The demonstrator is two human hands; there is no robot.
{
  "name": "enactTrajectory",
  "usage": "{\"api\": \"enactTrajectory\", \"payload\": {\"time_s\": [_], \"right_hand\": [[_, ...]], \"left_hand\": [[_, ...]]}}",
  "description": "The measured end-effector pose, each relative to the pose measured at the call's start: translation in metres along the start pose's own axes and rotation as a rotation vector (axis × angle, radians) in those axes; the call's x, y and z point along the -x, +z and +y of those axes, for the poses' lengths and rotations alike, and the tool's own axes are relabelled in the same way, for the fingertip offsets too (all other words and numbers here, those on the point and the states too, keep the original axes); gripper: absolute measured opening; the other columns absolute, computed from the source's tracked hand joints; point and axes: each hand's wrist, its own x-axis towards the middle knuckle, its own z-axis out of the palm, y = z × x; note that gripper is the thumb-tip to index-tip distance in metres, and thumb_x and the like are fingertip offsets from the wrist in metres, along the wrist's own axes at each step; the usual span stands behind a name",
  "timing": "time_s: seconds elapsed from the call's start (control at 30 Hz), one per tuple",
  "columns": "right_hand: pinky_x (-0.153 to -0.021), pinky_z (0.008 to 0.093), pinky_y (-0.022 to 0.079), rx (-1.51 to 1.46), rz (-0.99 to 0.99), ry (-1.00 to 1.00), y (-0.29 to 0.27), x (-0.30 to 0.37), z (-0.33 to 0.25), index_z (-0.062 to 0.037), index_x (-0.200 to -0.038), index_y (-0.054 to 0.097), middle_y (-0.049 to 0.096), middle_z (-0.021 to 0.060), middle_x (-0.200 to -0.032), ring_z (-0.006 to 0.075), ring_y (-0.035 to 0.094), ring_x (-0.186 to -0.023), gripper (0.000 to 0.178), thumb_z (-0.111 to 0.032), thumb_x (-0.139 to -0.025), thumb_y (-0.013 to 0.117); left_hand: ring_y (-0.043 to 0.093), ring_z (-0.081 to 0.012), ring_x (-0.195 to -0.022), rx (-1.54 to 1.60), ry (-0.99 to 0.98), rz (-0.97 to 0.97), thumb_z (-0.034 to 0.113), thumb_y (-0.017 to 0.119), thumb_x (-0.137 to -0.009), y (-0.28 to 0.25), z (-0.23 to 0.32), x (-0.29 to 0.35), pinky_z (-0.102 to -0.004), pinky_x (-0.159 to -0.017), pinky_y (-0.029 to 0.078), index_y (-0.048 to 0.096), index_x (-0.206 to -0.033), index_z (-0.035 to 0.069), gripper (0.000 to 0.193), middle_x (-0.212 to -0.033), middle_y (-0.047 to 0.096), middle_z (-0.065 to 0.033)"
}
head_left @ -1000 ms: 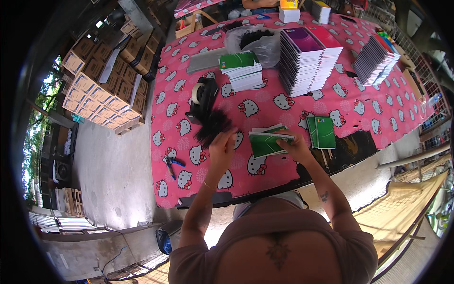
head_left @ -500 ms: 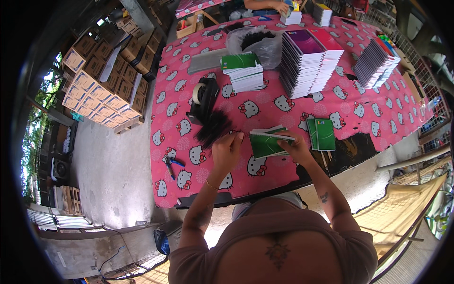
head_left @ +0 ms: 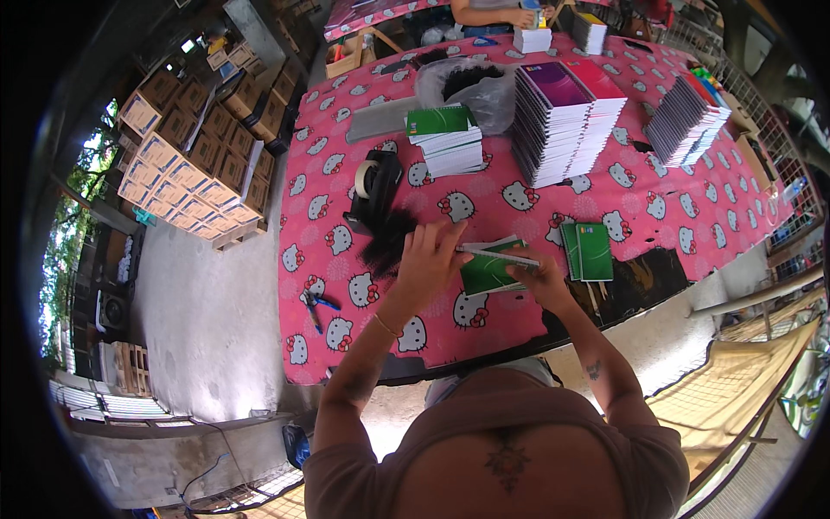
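My right hand [head_left: 545,284] is closed on the right end of a green notebook [head_left: 488,273], tilted just over the table with white page edges showing. At its left end, my left hand [head_left: 428,261] has its fingers stretched and apart, the thumb by the notebook's corner. Beside that hand lies a bundle of thin black binding coils [head_left: 389,244]. A black tape dispenser [head_left: 375,192] with a tan roll stands behind the bundle. To the right of my right hand rest overlapping green notebooks [head_left: 593,252].
A stack of green-topped notebooks [head_left: 445,149], tall purple and red stacks [head_left: 558,130] and a clear bag of black coils [head_left: 471,86] stand farther back. Blue-handled pliers [head_left: 318,304] lie at left. Across the table, another person's hands [head_left: 523,17] hold a notebook. Cartons [head_left: 186,177] are piled at left.
My left hand has moved right and up to the notebook's left end, and its fingers have spread from a pinch. My right hand still holds the notebook, now tilted differently.
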Motion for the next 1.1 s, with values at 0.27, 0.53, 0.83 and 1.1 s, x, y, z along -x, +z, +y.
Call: {"api": "enactTrajectory", "payload": {"time_s": [0.27,0.53,0.83,1.1], "right_hand": [[-0.083,0.0265,0.048,-0.013,0.075,0.050,0.008,0.005,-0.010,-0.0007,-0.121,0.064,0.067,0.0029,-0.102,0.0092,0.059,-0.094,0.028,-0.005,-0.094,0.062],[-0.082,0.0260,0.048,0.016,0.082,0.056,0.004,0.009,-0.029,-0.0005,-0.122,0.064,0.067,0.0011,-0.102,0.0084,0.058,-0.093,0.028,-0.005,-0.094,0.062],[-0.079,0.0256,0.049,-0.071,0.067,0.069,0.006,0.009,-0.044,-0.0013,-0.124,0.063,0.069,0.0024,-0.100,0.0062,0.058,-0.089,0.031,-0.006,-0.094,0.063],[-0.078,0.0279,0.050,-0.072,-0.007,0.194,0.009,0.009,-0.065,-0.0030,-0.122,0.065,0.070,0.0059,-0.098,0.0085,0.060,-0.087,0.029,-0.005,-0.092,0.063]], "left_hand": [[0.025,-0.0391,-0.146,-0.421,-0.008,0.037,0.061,0.044,-0.094,0.036,0.026,0.034,-0.0696,-0.111,0.012,0.037,-0.145,-0.004,0.083,-0.155,0.032,-0.0221],[0.025,-0.0458,-0.145,-0.377,-0.021,0.145,0.060,0.034,-0.099,0.021,0.036,0.007,-0.0689,-0.112,0.009,0.034,-0.144,-0.008,0.083,-0.153,0.030,-0.0292],[0.029,-0.0427,-0.144,-0.417,0.014,0.150,0.056,0.048,-0.094,-0.006,0.045,-0.027,-0.0639,-0.114,0.013,0.037,-0.145,-0.005,0.080,-0.152,0.033,-0.0275],[0.025,-0.0451,-0.145,-0.339,0.082,0.145,0.058,0.032,-0.099,0.011,0.057,-0.010,-0.0649,-0.114,0.010,0.035,-0.143,-0.009,0.081,-0.151,0.032,-0.0320]]}}
